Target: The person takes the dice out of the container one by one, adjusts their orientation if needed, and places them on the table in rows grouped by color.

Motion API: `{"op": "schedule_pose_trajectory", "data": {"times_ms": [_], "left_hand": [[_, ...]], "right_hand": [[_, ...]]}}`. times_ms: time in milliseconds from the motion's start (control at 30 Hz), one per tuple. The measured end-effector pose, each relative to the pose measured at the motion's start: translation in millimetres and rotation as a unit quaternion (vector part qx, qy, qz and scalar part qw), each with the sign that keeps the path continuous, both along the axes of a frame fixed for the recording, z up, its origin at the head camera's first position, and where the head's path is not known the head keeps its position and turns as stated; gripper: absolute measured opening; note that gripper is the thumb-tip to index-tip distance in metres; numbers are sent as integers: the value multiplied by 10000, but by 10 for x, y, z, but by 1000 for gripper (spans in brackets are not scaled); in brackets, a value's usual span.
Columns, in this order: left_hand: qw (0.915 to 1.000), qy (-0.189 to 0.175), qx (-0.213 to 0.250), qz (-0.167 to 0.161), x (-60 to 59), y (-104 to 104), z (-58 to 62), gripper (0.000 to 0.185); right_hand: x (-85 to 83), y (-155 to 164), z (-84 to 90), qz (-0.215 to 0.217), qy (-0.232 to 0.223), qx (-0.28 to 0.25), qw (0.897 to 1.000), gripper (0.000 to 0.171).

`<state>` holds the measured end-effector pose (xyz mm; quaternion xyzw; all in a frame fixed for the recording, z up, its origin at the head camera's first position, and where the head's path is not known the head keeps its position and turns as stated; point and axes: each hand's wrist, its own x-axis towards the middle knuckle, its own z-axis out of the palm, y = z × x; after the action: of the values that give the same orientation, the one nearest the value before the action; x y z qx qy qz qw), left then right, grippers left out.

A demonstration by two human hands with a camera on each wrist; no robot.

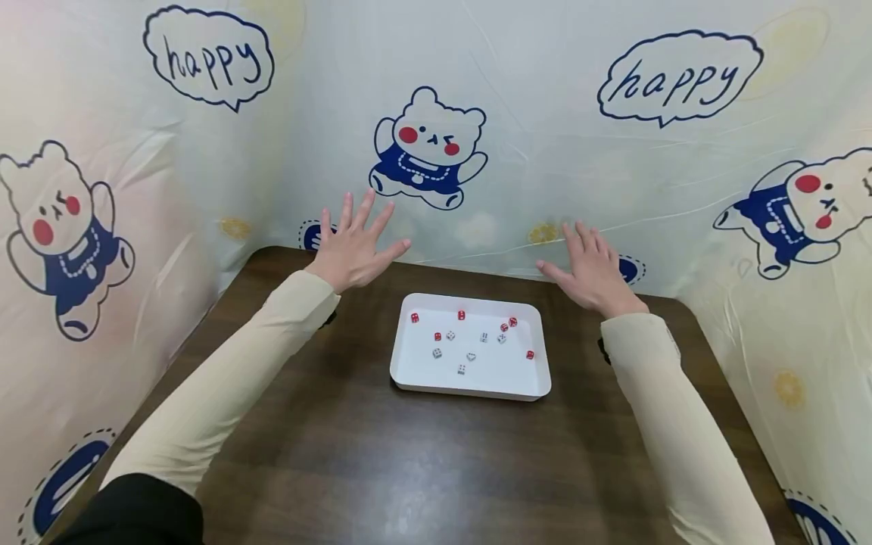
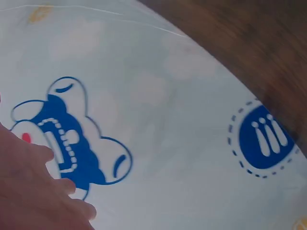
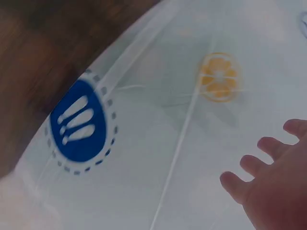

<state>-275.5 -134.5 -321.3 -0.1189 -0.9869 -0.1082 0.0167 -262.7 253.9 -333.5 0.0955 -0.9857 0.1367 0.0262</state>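
A shallow white tray (image 1: pixel 425 378) sits on the dark wooden table, with several small dice spread over its floor. Some are red, like the red die (image 1: pixel 530 354) near its right wall; others are pale with dark pips, like the white die (image 1: pixel 437 353) left of the middle. My left hand (image 1: pixel 352 250), fingers straight and spread, is held up beyond the tray's far left corner. Past the far right corner is my right hand (image 1: pixel 594 272), its fingers stretched forward and its thumb apart. Both hands hold nothing; the wrist views show their fingers against the printed sheet.
The brown wooden table (image 1: pixel 327 454) reaches back to a pale plastic sheet (image 1: pixel 545 174) printed with bears and lettering, which hangs behind and on both sides. A black sleeve edge (image 1: pixel 136 515) shows at the lower left.
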Motion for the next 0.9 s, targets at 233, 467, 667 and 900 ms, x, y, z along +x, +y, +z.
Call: {"op": "schedule_pose_trajectory", "data": {"times_ms": [233,467,667,900], "left_hand": [[9907,407,1296,90,307,105,-75,78],[9443,187,3269,336,716,138,-355,64],[8806,-505,4639,825,883,95,-713,44],[8686,-1083,4754,889,911,145,-1071,43]], "right_hand": [[300,-171,-103,-151,562,-1781,9823,77],[842,-294,-459,-1039,874,-3643,9213,40],[1152,-313,-831,-1861,682,-4355,8781,34],[1183,-207,-1066,-1906,151,-3564,9146,39]]}}
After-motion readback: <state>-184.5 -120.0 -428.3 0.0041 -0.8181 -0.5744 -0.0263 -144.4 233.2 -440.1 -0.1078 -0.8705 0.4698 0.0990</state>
